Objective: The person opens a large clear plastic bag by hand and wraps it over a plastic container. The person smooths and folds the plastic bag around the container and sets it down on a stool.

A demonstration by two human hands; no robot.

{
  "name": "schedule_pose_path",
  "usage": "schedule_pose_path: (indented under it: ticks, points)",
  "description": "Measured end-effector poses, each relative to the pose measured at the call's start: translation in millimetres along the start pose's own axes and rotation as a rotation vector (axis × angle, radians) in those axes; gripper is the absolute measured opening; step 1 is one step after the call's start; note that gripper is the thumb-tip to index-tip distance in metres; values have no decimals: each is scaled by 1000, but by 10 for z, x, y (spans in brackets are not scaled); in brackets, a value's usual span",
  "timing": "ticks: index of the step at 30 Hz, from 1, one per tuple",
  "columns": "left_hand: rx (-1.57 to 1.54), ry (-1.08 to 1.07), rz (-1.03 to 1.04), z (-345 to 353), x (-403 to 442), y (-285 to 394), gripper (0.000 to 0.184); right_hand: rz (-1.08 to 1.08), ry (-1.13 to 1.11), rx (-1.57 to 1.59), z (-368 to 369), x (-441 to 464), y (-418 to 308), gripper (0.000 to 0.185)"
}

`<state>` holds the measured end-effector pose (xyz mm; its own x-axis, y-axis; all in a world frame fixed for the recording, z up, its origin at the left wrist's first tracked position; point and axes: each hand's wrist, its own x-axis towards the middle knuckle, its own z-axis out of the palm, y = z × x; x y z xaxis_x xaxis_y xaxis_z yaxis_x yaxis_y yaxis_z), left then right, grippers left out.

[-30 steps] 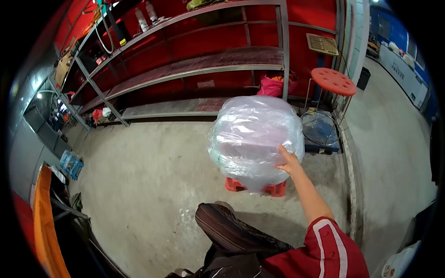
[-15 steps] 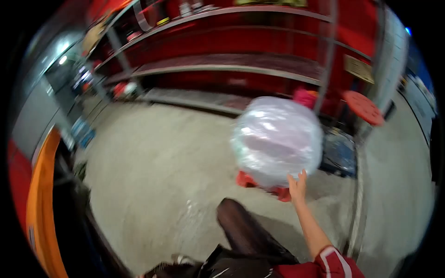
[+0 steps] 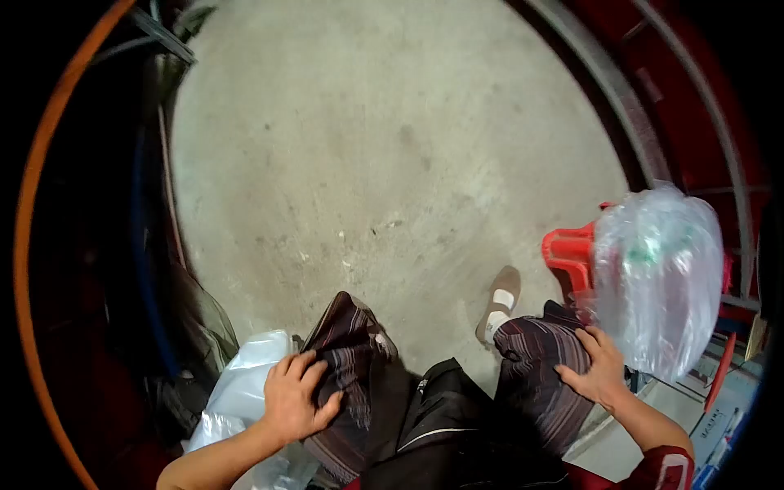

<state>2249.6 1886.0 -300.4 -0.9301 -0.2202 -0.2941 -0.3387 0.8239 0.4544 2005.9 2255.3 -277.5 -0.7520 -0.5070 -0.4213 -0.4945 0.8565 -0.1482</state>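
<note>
My left hand rests on the dark striped cloth over my left leg, its fingers apart and nothing in them. On the matching cloth over my right leg, my right hand lies with spread fingers, also holding nothing. Just beyond it stands a large bundle wrapped in clear plastic, on a red stool. White plastic sheeting lies beside my left forearm.
Grey concrete floor stretches ahead. A metal shelf frame runs along the upper right, by a red wall. An orange curved edge borders the far left, beside dark items. My shoe is on the floor.
The view has swung left and down, so the wrapped bundle now appears at the right. My right hand has left the bundle for my leg. My left hand has come into view.
</note>
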Motion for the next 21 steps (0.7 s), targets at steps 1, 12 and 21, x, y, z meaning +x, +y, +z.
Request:
schedule_pose_path:
  ticks: [1, 12, 21]
  points:
    - [1, -73, 6, -57, 15, -41, 43, 9, -54, 10, -57, 68, 55, 62]
    - [-192, -482, -209, -316, 621, -272, 46, 18, -504, 86, -362, 929, 101, 67]
    - [-228, -647, -653, -50, 228, 363, 52, 224, -836, -5, -93, 340, -233, 78]
